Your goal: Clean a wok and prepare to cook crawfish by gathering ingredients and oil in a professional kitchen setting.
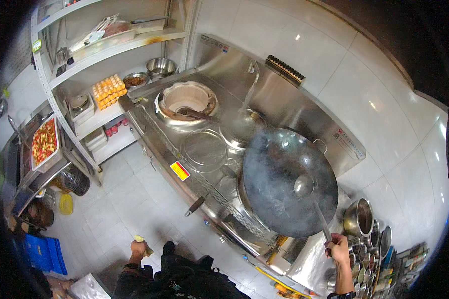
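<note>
My right hand [338,247] is closed round the handle of a metal ladle [322,214]. The ladle's round bowl [304,186] rests in a large dark wok [269,169], which tilts on the steel range and gives off smoke or steam. No food can be made out inside the wok. Low on the left, away from the range, my left hand [138,248] grips a pale yellow bundle [147,249]; it looks like a folded cloth, but its kind is unclear.
Behind the wok sit a lidded pot [243,127] and a round pot opening [187,97] with a dark-headed tool across it. Metal seasoning bowls [359,218] crowd the right. Shelves at left hold egg trays [108,91]; a tray of chopped red-yellow food [46,142] stands nearer.
</note>
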The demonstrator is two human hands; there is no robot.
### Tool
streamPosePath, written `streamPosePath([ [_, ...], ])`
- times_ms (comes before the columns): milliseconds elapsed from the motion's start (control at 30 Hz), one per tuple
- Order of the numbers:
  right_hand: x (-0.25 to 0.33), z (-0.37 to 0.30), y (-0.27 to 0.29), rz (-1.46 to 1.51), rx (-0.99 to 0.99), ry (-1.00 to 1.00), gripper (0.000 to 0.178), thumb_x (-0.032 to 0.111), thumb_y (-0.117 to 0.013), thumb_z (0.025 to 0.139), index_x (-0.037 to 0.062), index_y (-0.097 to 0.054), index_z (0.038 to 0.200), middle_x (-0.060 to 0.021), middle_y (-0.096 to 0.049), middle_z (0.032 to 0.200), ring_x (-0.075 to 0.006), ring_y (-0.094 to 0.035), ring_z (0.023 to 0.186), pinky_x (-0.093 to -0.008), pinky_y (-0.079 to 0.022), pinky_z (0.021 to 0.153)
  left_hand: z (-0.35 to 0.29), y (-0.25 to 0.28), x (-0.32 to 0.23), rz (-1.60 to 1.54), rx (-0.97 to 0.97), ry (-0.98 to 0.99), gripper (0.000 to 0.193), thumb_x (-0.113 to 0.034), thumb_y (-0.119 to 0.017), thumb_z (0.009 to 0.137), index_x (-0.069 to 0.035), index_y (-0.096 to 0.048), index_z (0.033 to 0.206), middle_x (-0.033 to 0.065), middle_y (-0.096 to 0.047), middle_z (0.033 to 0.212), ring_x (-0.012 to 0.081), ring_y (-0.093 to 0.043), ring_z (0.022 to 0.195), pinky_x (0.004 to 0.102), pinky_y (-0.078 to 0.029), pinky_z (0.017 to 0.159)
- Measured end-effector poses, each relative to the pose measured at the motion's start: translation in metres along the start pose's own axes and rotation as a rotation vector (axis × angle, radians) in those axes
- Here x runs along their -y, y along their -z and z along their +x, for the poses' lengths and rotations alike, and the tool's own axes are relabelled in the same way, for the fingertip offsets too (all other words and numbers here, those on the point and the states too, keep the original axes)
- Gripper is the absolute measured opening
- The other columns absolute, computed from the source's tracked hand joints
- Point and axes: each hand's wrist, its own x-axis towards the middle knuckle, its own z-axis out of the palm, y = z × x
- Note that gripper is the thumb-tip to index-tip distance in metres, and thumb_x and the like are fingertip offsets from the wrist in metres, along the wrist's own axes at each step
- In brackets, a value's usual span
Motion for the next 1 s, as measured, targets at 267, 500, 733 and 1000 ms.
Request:
streamPosePath([
  [267,0.055,-0.034,-0.126,-0.686,-0.224,0.506,0.048,0.0,-0.054,0.062,0.001,-0.043,0.109,-0.0232,-0.056,0.081,-0.0384,-0.056,0.074,-0.0417,-0.044,0.067,0.062,0.012,0.004,-0.156,0.15,-0.116,0.018,-0.012,-0.061,0.063,0.0,-0.058,0.077,0.0099,-0.062,0.074,0.0215,-0.06,0.064,0.0326,-0.048,0.061],
  [500,0.023,0.008,-0.299,-0.439,-0.203,0.511,0.047,0.003,-0.054,0.067,0.0005,-0.039,0.111,-0.0246,-0.053,0.091,-0.0393,-0.053,0.081,-0.043,-0.042,0.072,0.073,0.08,0.002,-0.196,0.173,0.036,0.004,-0.003,-0.055,0.065,-0.002,-0.052,0.064,0.0068,-0.055,0.055,0.02,-0.056,0.047,0.0332,-0.044,0.037],
  [733,-0.043,0.031,-0.396,-0.679,-0.244,0.642,0.048,0.005,-0.056,0.067,-0.003,-0.038,0.111,-0.0269,-0.052,0.087,-0.0422,-0.051,0.081,-0.045,-0.041,0.07,0.149,0.139,0.2,0.691,0.166,-0.478,0.024,-0.027,-0.063,0.06,-0.01,-0.059,0.077,0.0033,-0.061,0.075,0.0174,-0.057,0.066,0.0335,-0.046,0.055],
  [1000,-0.116,0.082,-0.393,-0.652,-0.29,0.537,0.052,0.0,-0.052,0.068,-0.0045,-0.035,0.117,-0.0237,-0.04,0.113,-0.0418,-0.044,0.094,-0.0407,-0.037,0.084,0.089,0.135,0.219,0.677,0.281,-0.099,0.04,-0.033,-0.06,0.064,-0.001,-0.06,0.089,0.0161,-0.061,0.09,0.0306,-0.058,0.085,0.0387,-0.046,0.07],
])
